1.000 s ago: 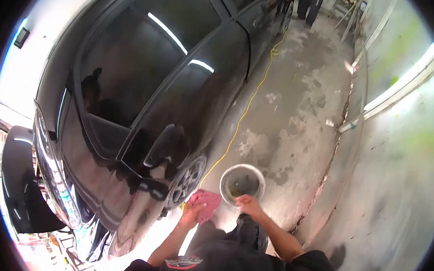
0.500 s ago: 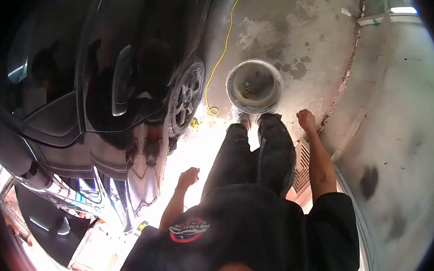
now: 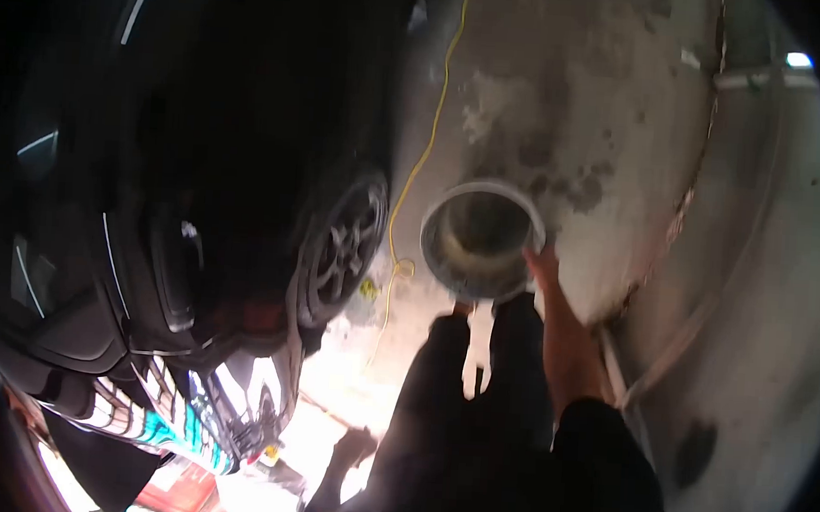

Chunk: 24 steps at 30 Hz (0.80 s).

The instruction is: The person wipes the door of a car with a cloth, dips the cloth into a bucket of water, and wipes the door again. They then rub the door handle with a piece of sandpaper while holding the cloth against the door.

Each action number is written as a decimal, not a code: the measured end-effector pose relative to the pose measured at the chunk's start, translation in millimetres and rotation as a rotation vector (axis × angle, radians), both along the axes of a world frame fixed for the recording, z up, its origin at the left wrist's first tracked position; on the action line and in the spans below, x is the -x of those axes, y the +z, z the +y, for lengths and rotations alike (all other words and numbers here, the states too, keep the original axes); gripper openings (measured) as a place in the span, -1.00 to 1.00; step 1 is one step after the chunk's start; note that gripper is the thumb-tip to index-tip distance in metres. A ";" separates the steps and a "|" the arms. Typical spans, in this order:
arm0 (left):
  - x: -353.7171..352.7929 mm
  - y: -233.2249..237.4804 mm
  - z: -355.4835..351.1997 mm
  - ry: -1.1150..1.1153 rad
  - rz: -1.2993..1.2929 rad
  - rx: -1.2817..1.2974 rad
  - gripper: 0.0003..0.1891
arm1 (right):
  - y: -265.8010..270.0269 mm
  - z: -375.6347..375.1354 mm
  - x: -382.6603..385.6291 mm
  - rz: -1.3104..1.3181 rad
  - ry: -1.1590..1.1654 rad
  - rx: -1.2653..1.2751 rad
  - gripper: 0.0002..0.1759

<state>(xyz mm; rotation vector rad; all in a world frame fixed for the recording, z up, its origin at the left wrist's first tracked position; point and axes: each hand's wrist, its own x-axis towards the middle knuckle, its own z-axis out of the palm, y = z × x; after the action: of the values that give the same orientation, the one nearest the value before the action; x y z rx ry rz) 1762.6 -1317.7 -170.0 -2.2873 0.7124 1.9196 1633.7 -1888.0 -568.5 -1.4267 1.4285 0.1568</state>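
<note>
A round grey bucket [image 3: 434,268] is in front of my legs, its open top facing me. My right hand [image 3: 542,266] is closed on the right side of its rim. Inside the bucket the contents are dim and blurred, with a yellowish patch. Low on the left, near my thigh, my left hand [image 3: 355,446] is in shadow with its fingers curled in, and nothing shows in it.
A black car [image 3: 239,154] fills the left side, its wheel [image 3: 344,243] near the bucket. A yellow cord [image 3: 432,132] runs along the stained concrete floor [image 3: 576,89] between them. To the right is a pale wall [image 3: 751,302]. Bright light glares at lower left.
My right hand has moved in from the right and taken hold of the bucket's rim. The view has shifted, so the car and bucket appear lower. My left hand also sits lower.
</note>
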 end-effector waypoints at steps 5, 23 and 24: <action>16.7 -9.6 -33.6 -0.109 -0.108 0.293 -0.85 | 14.5 -31.8 -18.1 0.116 0.074 -0.174 -0.45; -25.9 28.4 -329.0 0.291 -0.177 0.112 -0.91 | 119.9 -206.5 9.5 0.217 0.712 0.034 -0.59; -31.3 14.9 -335.2 0.226 -0.214 0.161 -0.90 | 109.1 -229.4 27.2 0.183 1.238 0.241 -0.59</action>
<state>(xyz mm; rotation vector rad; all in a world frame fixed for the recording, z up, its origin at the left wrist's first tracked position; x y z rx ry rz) 1793.9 -1652.9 -155.2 -2.7252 0.6278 1.7159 1606.5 -2117.4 -459.4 -2.3719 0.5073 0.9232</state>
